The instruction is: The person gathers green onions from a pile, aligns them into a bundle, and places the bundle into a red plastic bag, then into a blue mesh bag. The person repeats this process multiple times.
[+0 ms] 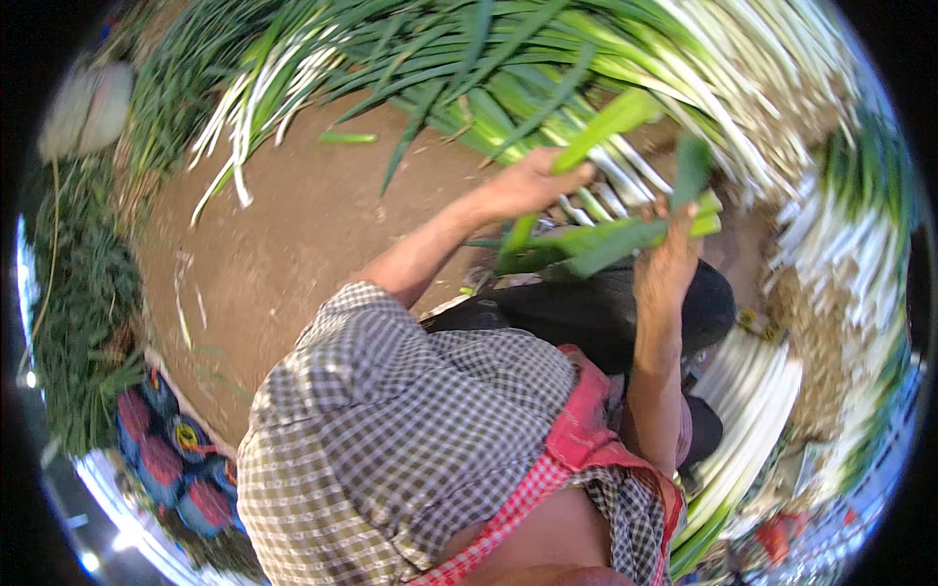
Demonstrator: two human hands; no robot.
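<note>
My left hand (538, 183) is closed around a broad, light green leek leaf (612, 124) that sticks up past the fingers. In my right hand (668, 245) is a bunch of cut green leaves (612, 242), lying across above my dark-trousered knee (703, 300). One darker leaf end (691, 167) rises above that hand and is blurred. Just beyond both hands, white-stemmed leeks (623, 176) lie side by side on the ground, their green tops pointing up and left. My hands partly cover these stems.
Long green-onion or leek heaps (769, 80) curve around the far and right sides, roots showing. Slim white-stemmed onions (249, 117) lie far left. A white-stalked bundle (747, 410) rests by my right side. Bare brown ground (278, 242) bears leaf scraps. Blue-and-red bundles (165, 461) sit at lower left.
</note>
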